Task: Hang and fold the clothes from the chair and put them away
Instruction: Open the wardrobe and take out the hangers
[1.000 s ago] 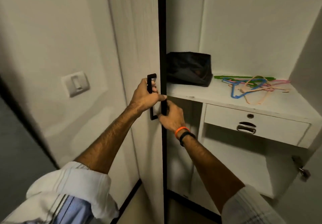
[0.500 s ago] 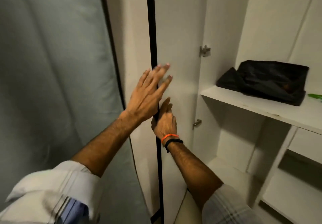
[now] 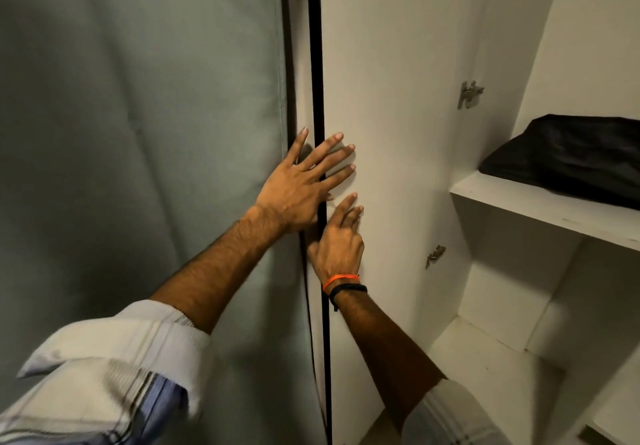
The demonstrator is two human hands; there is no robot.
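- Head view: my left hand (image 3: 298,188) lies flat with fingers spread and straight, across the black edge strip (image 3: 317,98) of the open wardrobe door (image 3: 388,98), fingertips on its smooth matte white inner face.
- My right hand (image 3: 337,240) sits just below at 6 o'clock of the left, two fingers extended and touching the same panel, the rest loosely bent; it grips nothing. An orange band (image 3: 341,279) and a black band (image 3: 348,290) circle that wrist.
- At 9 o'clock hangs a grey-green curtain (image 3: 138,132) of woven cloth with soft vertical folds.
- At 3 o'clock, two metal hinges (image 3: 469,93) are fixed near the door's hinged side; a flat white shelf (image 3: 540,207) carries a crumpled black fabric bag (image 3: 568,153).
- No clothes from the chair show in this view; only my rolled striped sleeve (image 3: 104,368) at 7 o'clock.
- Compared with half a second ago, my left hand has spread flatter over the edge, and the door sits closer and larger in frame.
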